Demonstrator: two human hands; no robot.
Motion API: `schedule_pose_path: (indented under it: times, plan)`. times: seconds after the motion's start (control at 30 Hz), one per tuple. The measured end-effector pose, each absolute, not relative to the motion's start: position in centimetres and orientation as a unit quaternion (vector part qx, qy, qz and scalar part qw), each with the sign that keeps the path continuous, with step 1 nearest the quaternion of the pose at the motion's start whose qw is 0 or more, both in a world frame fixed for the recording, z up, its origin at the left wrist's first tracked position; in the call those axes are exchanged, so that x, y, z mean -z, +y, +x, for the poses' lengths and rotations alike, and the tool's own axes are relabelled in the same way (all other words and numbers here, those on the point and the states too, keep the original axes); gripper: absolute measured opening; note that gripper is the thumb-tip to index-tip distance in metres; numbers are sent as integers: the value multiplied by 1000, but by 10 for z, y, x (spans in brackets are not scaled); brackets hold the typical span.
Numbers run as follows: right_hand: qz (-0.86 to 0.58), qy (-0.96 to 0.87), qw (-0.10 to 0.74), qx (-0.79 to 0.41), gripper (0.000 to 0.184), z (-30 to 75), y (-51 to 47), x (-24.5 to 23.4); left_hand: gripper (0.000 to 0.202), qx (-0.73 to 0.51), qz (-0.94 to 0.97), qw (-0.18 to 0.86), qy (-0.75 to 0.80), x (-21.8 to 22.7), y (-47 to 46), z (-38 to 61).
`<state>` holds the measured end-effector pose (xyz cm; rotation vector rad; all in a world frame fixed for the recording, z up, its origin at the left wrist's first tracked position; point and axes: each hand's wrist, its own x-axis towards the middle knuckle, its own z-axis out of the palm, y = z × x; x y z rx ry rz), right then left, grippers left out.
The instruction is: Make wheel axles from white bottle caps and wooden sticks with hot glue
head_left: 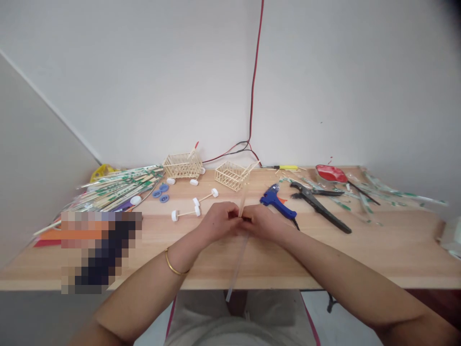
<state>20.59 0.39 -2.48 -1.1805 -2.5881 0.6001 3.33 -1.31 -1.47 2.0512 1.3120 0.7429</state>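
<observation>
My left hand (220, 222) and my right hand (265, 222) meet over the middle of the table, fingers closed together. Between them rises a pair of thin wooden chopsticks (243, 198), slightly blurred. A clear plastic wrapper (236, 269) hangs from my hands past the table edge. My fingertips are partly hidden, so the exact grip of each does not show. Just beyond is a small cart frame of wooden sticks (230, 176). Left of my hands lie two stick axles with white wheels (186, 213). A blue glue gun (279, 202) rests close to my right hand.
Wrapped chopsticks (126, 187) are heaped at left, beside blue wheels (163, 198). A wheeled stick cart (183, 166) stands behind. Right lie black-handled cutters (320, 206), a yellow-handled tool (288, 167), a red container (330, 174) and loose wrappers (403, 194). A cable (254, 81) runs down the wall.
</observation>
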Motion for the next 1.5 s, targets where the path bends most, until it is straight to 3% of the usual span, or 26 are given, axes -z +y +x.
schedule_pose_path:
  times: [0.13,0.27,0.4,0.7,1.0,1.27,1.5]
  plan:
    - [-396,-882,124,-221,9,215,5,15,10,-274,766,288,505,16,-11,34]
    - [-359,-863,223,-276,17,222,2,-1,13,-268,766,289,508,16,-11,36]
    - [-350,-854,295,-246,20,219,1,2,19,-264,774,268,510,18,-11,38]
    - [-360,-863,296,-196,28,217,6,13,6,-201,799,314,472,23,-5,28]
    - [-357,-868,285,-193,27,218,5,10,9,-169,821,275,471,25,-5,27]
    - [-373,-863,271,-205,25,218,4,11,7,-164,802,304,488,20,-9,30]
    - [-387,-861,245,-219,25,217,4,15,14,-171,818,251,488,25,-10,36]
